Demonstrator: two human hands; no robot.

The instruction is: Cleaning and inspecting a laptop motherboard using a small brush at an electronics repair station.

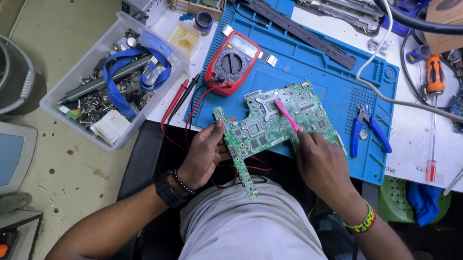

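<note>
head cam | looks steeply down | near, over lap and bench edge | single view

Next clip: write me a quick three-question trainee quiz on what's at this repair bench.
1. True or false: the left hand steadies the green circuit board.
2. What does the right hand hold? A) pink brush B) blue pliers C) orange screwdriver
3. What colour is the multimeter on the blue mat?

Key: 1 true; 2 A, the pink brush; 3 red.
</note>
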